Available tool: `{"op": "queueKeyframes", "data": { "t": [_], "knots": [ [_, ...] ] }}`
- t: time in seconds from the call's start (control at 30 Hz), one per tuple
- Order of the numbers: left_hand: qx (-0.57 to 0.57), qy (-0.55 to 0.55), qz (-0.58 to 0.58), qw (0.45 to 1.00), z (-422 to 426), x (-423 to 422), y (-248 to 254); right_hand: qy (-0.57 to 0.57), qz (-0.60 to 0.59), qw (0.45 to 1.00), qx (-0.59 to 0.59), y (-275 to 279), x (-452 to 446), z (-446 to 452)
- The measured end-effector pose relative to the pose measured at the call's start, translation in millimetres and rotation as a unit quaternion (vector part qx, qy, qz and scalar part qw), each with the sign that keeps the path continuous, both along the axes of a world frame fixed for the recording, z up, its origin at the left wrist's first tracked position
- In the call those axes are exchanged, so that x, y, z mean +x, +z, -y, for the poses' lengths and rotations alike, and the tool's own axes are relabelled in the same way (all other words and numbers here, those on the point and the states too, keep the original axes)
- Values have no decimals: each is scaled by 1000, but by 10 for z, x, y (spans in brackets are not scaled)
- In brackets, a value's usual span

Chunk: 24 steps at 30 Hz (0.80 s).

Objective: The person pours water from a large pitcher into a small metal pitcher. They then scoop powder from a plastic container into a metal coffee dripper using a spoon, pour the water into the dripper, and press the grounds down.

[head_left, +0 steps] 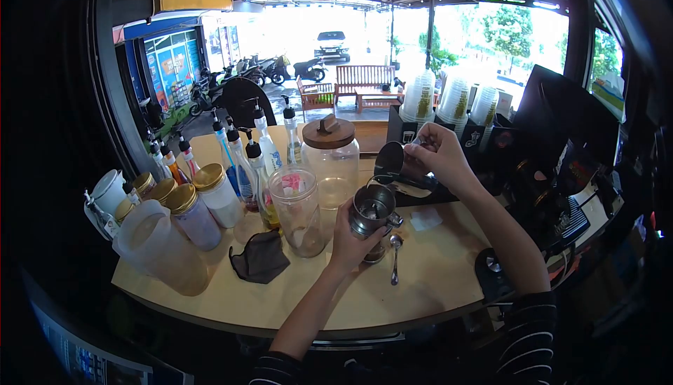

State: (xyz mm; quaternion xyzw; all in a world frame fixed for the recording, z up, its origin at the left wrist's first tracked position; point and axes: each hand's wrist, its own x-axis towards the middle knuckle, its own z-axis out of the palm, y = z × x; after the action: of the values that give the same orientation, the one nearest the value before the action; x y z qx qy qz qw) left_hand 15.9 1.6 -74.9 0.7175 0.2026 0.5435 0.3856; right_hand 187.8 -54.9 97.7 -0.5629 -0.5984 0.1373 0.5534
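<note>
**Head view: holding a metal pitcher (394, 161) tilted above a handled metal cup (372, 218)**

Closed around the side of the cup with the left grip (348, 242), thumb across the near face. Closed on the metal pitcher with the right grip (443, 155), keeping its dark mouth angled leftward, just above the cup's open top. Cannot tell whether liquid is falling.

Directly below the cup, shows a small glass vessel (374, 252), partly hidden by the left grip; cannot tell whether touching. To the right of that, on the pale tabletop (434, 280), has a metal spoon (395, 262) lying bowl-end away, and beyond it a white paper napkin (426, 219).

Leftward, has an open clear jar (298, 217) near the left grip, with a wooden-lidded jar (329, 168) behind. Farther left, includes a dark cloth face mask (259, 257) lying flat, then gold-lidded jars (219, 196) and a frosted plastic pitcher (160, 248) at the left end. Behind these, shows pump bottles (256, 164) in a cluster.

At the right rear, has stacked clear plastic cups (419, 98) standing in a black holder. Outside, shows wooden benches (364, 78), parked motorbikes (308, 70) and a car (331, 47).
</note>
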Motion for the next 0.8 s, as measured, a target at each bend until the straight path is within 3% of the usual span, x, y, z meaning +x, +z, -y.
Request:
{"op": "queueKeyframes", "data": {
  "t": [0.8],
  "knots": [
    [-10, -8, 9, 1000, 7, -3, -12, -42, 44, 998, 29, 26, 158, 160]
  ]
}}
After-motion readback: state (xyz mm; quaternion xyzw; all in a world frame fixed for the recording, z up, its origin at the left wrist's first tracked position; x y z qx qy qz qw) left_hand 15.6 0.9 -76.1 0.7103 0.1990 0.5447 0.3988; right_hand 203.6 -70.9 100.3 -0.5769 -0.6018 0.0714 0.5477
